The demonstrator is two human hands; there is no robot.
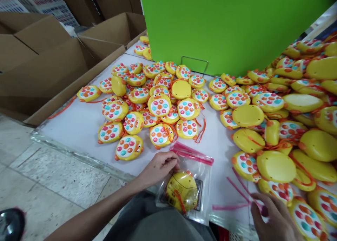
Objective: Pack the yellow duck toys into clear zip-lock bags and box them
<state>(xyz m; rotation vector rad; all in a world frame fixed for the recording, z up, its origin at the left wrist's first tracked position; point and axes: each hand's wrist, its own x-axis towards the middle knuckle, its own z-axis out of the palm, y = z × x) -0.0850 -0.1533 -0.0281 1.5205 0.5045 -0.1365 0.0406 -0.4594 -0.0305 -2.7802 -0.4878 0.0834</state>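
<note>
One yellow toy [184, 190], flat back showing and orange cord attached, inside a clear bag [206, 174] with a pink top band [195, 155]; the bag lies at the near edge of the tabletop [71, 128], its lower part over the person's lap; whether the band is sealed, cannot tell. Left hand [165, 165]: grip drawn together, thumb and fingers apparently pinched on the bag's upper left edge. Right hand [276, 216]: fingers bent, at the thin pink strips [233, 206] to the right of the bag; whether the grip is clamped on them, cannot tell. Done, by count in view: a single toy bagged. Left, unbagged: a loose cluster [159, 106] ahead of the left hand, mostly coloured dots upward, and a larger heap [276, 165] on the right, faces and backs mixed. Adjacent: one green panel [216, 27] behind the toys; open cardboard boxes [47, 65], far left, contents not visible
</note>
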